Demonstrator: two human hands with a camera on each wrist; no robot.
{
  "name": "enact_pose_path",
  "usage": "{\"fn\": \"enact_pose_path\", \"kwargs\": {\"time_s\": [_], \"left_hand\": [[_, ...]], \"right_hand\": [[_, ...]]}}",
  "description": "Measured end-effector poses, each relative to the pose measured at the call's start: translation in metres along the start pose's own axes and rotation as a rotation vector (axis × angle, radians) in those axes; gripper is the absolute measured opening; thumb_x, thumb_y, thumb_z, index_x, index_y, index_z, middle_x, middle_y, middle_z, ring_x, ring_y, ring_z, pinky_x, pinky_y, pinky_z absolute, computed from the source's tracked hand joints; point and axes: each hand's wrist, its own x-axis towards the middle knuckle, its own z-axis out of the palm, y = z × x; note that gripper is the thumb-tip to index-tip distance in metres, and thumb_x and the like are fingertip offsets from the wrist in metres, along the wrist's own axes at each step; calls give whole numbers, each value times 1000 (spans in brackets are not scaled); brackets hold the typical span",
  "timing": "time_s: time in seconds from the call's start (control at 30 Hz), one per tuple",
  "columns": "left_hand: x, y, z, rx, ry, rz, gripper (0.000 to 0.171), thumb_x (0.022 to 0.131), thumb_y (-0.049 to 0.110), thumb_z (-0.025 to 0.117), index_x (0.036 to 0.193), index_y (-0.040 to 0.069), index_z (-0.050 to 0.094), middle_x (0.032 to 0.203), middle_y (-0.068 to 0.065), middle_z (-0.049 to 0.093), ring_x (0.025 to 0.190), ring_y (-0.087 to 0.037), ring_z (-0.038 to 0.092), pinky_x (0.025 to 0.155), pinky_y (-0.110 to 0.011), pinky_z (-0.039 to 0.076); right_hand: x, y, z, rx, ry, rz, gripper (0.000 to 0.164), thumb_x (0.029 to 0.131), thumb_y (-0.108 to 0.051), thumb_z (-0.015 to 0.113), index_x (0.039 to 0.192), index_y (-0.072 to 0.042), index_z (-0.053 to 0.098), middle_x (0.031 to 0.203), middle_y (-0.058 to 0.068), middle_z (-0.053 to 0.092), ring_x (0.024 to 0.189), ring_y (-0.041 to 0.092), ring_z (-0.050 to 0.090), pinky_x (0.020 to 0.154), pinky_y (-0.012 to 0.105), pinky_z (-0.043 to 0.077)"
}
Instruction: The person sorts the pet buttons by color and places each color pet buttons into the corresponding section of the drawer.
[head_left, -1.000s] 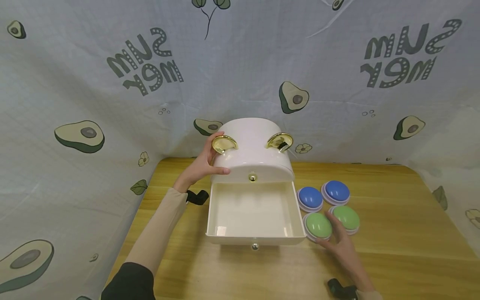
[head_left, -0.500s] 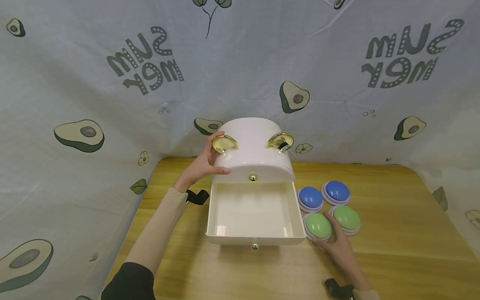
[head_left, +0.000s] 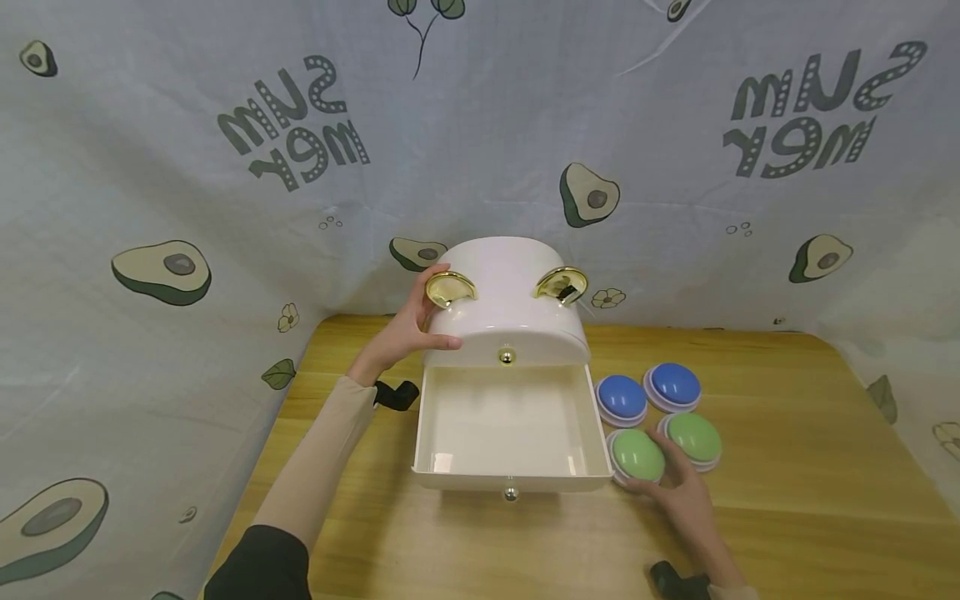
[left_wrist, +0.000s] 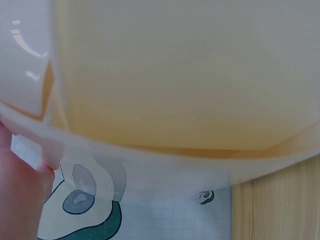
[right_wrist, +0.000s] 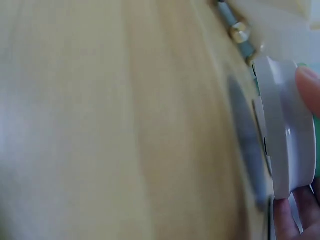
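Observation:
A white drawer box [head_left: 504,292] with two gold-rimmed ears stands at the middle of the table, its lower drawer [head_left: 512,425] pulled out with nothing inside. My left hand [head_left: 401,337] grips the box's left side, thumb across the front and fingers behind the ear. To the right of the drawer, my right hand [head_left: 684,498] holds the nearer-left green dome button [head_left: 637,455] between thumb and fingers. In the right wrist view the button's white base [right_wrist: 287,135] shows edge-on, with the thumb [right_wrist: 309,90] on its side and a shadow beside it on the wood.
Another green button [head_left: 693,437] lies just right of my fingers. Behind are two blue buttons [head_left: 621,395], one beside the other. The wooden table [head_left: 795,417] meets a cloth with avocado prints [head_left: 480,125] at the back. A small gold knob [head_left: 511,493] sticks out from the drawer front.
My right hand's thumb has slid slightly left under the green button's near edge. The left hand, the box and the other buttons stay in place.

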Motion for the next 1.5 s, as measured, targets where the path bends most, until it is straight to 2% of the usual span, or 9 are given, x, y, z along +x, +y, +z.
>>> {"fn": "enact_pose_path", "kwargs": {"time_s": [0.1,0.17,0.23,0.33,0.47,0.63,1.0,1.27,1.5], "left_hand": [[0,0,0,-2,-3,2,104,72,-20,69,148,16,6,152,-9,13,138,-21,20,110,-47,19],[0,1,0,0,-4,6,104,73,-19,70,147,16,7,152,-9,12,139,-20,19,110,-46,18],[0,0,0,4,-5,12,104,73,-17,71,147,18,7,152,-7,13,139,-18,20,110,-45,18],[-1,-1,0,7,-5,19,103,74,-14,72,147,22,8,152,-5,14,138,-16,20,110,-44,19],[-1,-3,0,11,-7,38,102,75,-9,75,147,22,10,152,-4,14,139,-16,19,111,-45,17],[0,-4,-1,14,-6,38,103,74,-9,75,147,21,10,152,-5,15,138,-15,21,111,-45,18],[1,-2,0,5,-3,33,105,73,-15,72,148,21,8,153,-5,13,139,-16,19,111,-44,18],[1,-5,-2,-1,-10,48,104,74,0,80,147,24,11,151,-4,17,136,-15,25,109,-46,22],[0,-4,-1,-8,-10,45,103,73,-9,75,147,23,10,151,-4,16,137,-15,23,110,-44,21]], "right_hand": [[-2,-2,-2,86,-6,-8,82,78,-2,76,147,-3,31,152,19,26,126,-3,32,93,15,38],[-3,-5,-3,131,-2,-37,81,78,2,74,147,-1,30,153,18,25,123,-7,33,89,12,39],[-4,-10,-5,184,4,-72,80,78,7,72,146,0,31,153,14,27,123,-7,34,90,14,40],[-4,-16,-8,283,-5,-151,76,77,15,67,144,1,33,147,5,39,128,-7,32,98,9,27],[-3,-24,-11,447,-44,-211,76,76,25,60,143,0,35,137,-5,47,126,-1,39,97,12,32],[-1,-33,-16,515,-52,-282,76,75,27,58,143,4,34,137,1,47,123,6,44,94,15,37],[0,-72,-31,499,-9,-290,76,73,29,57,142,6,36,141,4,46,133,11,35,104,17,27],[0,-103,-35,521,-71,-361,77,73,31,55,143,6,35,143,7,44,137,12,30,107,19,23],[0,-127,-30,473,-135,-385,76,73,31,57,142,8,34,145,12,41,137,15,31,106,18,24]]}}
